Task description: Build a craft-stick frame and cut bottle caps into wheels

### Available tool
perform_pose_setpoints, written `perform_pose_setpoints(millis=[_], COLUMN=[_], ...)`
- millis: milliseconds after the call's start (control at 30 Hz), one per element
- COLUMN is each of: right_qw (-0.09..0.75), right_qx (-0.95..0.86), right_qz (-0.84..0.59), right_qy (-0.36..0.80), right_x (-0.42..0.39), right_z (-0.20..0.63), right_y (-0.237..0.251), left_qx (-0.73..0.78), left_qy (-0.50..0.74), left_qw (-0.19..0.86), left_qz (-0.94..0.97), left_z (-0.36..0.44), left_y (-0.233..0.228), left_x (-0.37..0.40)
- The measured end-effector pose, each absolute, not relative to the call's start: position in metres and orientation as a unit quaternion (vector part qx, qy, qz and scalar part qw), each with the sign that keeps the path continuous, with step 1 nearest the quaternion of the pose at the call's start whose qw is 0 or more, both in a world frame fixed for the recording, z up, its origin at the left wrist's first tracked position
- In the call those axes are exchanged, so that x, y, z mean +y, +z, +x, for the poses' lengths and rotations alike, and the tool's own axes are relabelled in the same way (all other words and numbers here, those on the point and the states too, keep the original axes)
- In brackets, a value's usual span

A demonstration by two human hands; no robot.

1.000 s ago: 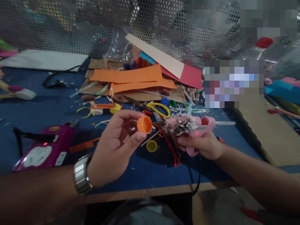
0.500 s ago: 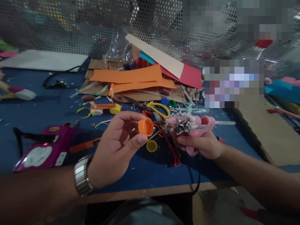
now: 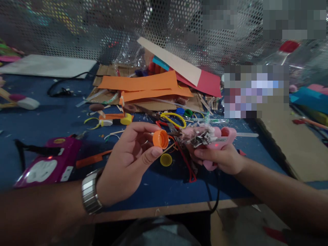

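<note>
Left hand: the left hand is seen at centre frame, a metal wristwatch worn at the wrist; an orange bottle cap is pinched between thumb and fingertips.
Orange bottle cap: it is held above the worktop, its open side turned toward the right of the frame, just beside the nozzle of the glue gun.
Right hand: the right hand is closed around the grip of a pink hot glue gun, right of centre.
Glue gun: it is pointed left at the cap; scraps are stuck on its body, and a small red light is lit.
Yellow bottle cap: it lies on the blue worktop just below the orange one.
Upper centre: orange paper strips are piled on cardboard.
Lower left: a magenta device rests on the worktop.
Centre: yellow-handled scissors are laid behind the hands.
</note>
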State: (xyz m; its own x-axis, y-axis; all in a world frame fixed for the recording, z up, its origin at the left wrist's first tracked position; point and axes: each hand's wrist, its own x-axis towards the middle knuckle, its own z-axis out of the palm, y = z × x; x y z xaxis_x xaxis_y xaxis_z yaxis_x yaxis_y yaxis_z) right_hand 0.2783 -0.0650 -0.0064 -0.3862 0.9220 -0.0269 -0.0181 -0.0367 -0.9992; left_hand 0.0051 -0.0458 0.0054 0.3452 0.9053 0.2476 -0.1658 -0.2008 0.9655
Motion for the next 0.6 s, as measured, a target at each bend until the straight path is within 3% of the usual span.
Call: perform_pose_setpoints(millis=[600], right_qw=[0.370], right_qx=[-0.559], right_qz=[-0.407], right_qy=[0.621], right_x=[-0.0665], right_z=[0.2797], right_y=[-0.0067], left_qx=[0.335], left_qy=[0.452], left_qw=[0.538], left_qz=[0.628], left_z=[0.0034], left_y=[0.0072], left_x=[-0.0459])
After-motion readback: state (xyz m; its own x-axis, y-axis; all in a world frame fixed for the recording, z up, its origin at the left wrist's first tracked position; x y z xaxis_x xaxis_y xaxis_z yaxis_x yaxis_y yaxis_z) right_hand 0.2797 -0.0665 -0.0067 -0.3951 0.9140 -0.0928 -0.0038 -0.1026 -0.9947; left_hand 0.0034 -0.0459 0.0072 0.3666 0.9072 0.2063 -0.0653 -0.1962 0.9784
